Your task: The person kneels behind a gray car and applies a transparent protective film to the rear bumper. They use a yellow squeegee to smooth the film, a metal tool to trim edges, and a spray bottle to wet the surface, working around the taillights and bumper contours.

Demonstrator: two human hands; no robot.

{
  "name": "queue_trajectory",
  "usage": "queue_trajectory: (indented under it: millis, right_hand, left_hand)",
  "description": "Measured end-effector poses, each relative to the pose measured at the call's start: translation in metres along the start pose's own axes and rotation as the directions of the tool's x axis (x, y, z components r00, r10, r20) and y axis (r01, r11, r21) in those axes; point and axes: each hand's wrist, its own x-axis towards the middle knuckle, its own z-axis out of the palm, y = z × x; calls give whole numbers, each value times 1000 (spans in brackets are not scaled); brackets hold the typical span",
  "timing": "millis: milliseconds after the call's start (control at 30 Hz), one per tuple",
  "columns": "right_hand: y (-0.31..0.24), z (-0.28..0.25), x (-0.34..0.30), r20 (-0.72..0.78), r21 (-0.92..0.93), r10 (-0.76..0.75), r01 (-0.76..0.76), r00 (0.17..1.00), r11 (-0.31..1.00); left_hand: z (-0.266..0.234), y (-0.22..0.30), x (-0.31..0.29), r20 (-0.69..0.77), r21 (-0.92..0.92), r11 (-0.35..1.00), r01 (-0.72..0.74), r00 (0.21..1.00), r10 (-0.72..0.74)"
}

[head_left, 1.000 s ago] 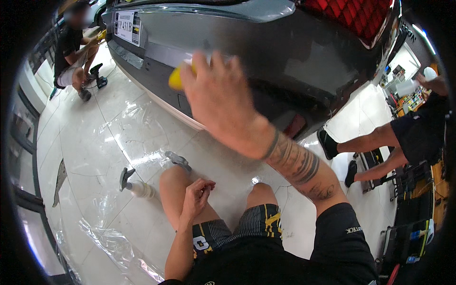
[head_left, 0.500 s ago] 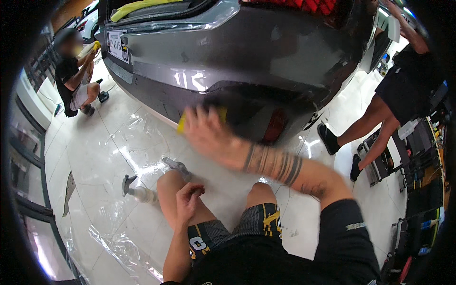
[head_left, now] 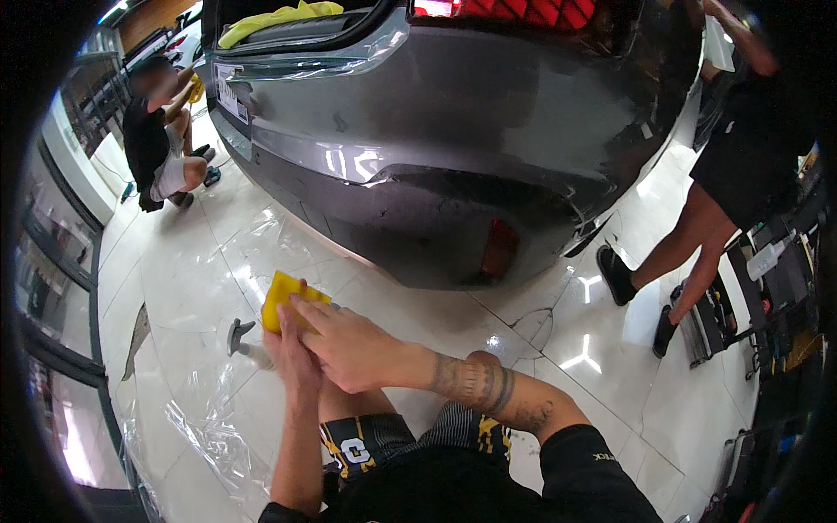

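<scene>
A flat yellow squeegee (head_left: pixel 281 295) is between my two hands, in front of my knees and apart from the car. My left hand (head_left: pixel 298 359) closes on its lower left side. Coming across from the right, my tattooed right arm brings my right hand (head_left: pixel 353 349) onto it, fingers bent over its near edge and partly covering the left hand. Beyond the hands is the dark grey rear bumper (head_left: pixel 349 205) of a car, covered in glossy film with wrinkles and loose edges toward the right corner. A red reflector (head_left: pixel 500 247) sits low on it.
A spray bottle (head_left: pixel 253 347) stands by my left knee. Crumpled clear film (head_left: pixel 218 427) lies on the tiled floor. A yellow cloth (head_left: pixel 279 19) hangs at the boot opening. One person (head_left: pixel 153 148) squats at far left; another (head_left: pixel 741 166) stands right, beside a cart (head_left: pixel 706 322).
My right hand has drawn the yellow squeegee off the bumper, down and left to my left hand. My left hand has risen to meet it.
</scene>
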Motion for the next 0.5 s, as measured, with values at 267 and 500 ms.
queue_trajectory:
  millis: [267, 500]
  right_hand:
    - [58, -145, -47, -622, -286, -78, -134, 779, 949]
    - [115, -160, -75, -699, -463, -157, -274, 698, 843]
  left_hand:
    - [103, 93, 126, 721, 555, -188, -811, 356, 594]
    - [126, 45, 138, 848, 521, -238, -820, 465, 255]
